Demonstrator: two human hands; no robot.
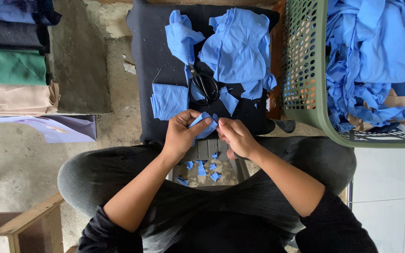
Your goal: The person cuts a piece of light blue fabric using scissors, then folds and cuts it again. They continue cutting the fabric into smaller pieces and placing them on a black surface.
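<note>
Both hands meet at the near edge of the black cloth-covered surface point(146, 70), sharing 1 small piece of blue fabric point(206, 125). The left hand point(181, 133) has its fingers closed on the piece's left part, thumb lying across the top. The right hand point(236, 137) pinches its right edge with narrow, curled fingers.

Just beyond the hands lie black-handled scissors point(202, 86), blades pointing far, resting partly on blue cloth. To their left sits a flat square stack of cut blue pieces point(168, 100). Further back is a loose heap of larger blue fabric point(237, 47).

Small blue scraps point(202, 168) lie on the floor between the person's knees. At right, a green perforated plastic basket point(303, 61) holds more blue fabric. At far left, folded cloths in green, beige and dark tones point(12, 70) are stacked.
</note>
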